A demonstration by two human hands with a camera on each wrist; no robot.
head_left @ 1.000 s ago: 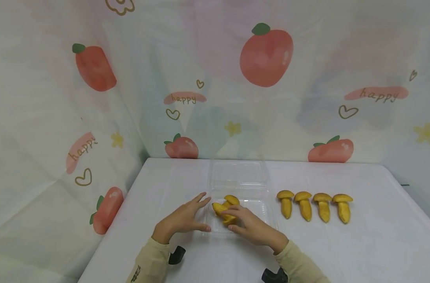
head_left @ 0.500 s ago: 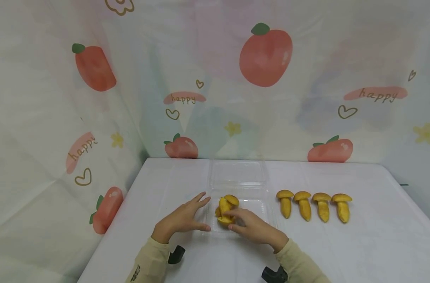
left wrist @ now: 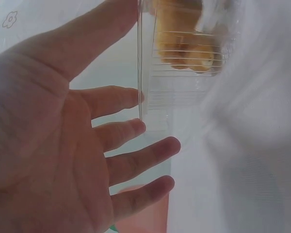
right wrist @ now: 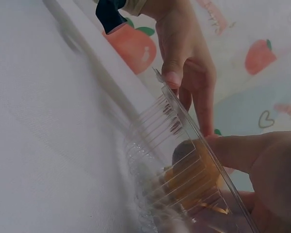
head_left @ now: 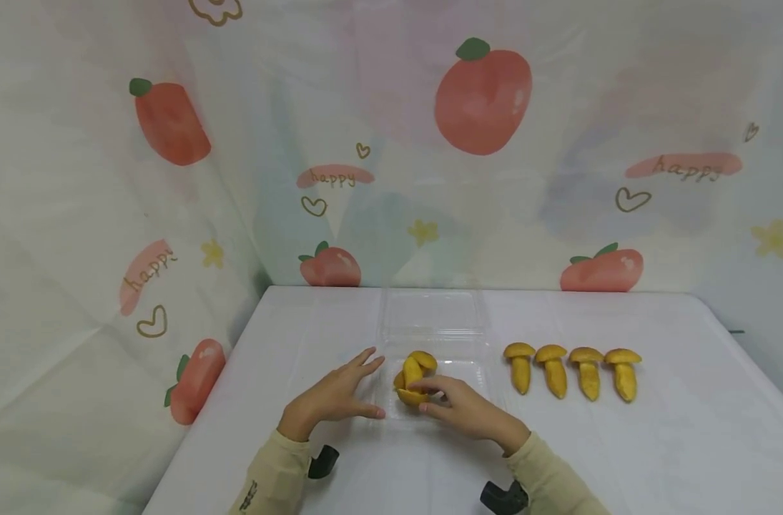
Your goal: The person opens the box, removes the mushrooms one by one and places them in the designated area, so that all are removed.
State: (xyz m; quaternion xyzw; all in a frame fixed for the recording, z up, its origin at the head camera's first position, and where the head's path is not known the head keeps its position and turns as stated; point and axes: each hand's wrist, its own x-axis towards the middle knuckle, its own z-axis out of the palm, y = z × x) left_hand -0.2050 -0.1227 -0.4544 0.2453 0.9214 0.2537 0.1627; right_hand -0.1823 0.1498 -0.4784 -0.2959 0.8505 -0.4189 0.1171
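Note:
Several yellow mushrooms lie piled in the left part of a clear plastic container. My right hand reaches over the container, its thumb and forefinger pinching the front mushroom near its cap; the other fingers are partly hidden. At the container's left side my left hand is spread, its thumb and fingertips by the rim and nothing held. In the left wrist view, the left hand is beside the clear wall. The right thumb crosses the rim in the right wrist view.
Four-like row aside, several yellow mushrooms lie on the white table right of the container, caps toward the back. The raised clear lid is behind the container. A fruit-printed cloth hangs beyond the table.
A mushroom in the container has turned from pointing left to pointing toward the back, resting against the others. My right hand has shifted slightly right; my left hand has stayed nearly still.

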